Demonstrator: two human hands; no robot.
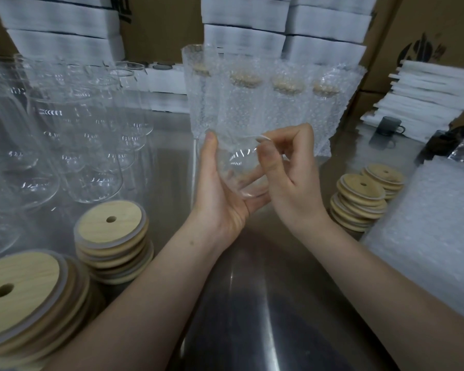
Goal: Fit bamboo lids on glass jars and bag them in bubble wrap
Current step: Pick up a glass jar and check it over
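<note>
Steel table, lid stacks; cardboard boxes, foam stacks behind.

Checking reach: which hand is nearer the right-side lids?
Right. The right hand, pinching the bag, is just left of those lids; the left hand, holding the jar, is farther left.

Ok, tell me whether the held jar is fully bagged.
No, the jar pokes bare below the bag edge the right hand pinches.
</note>
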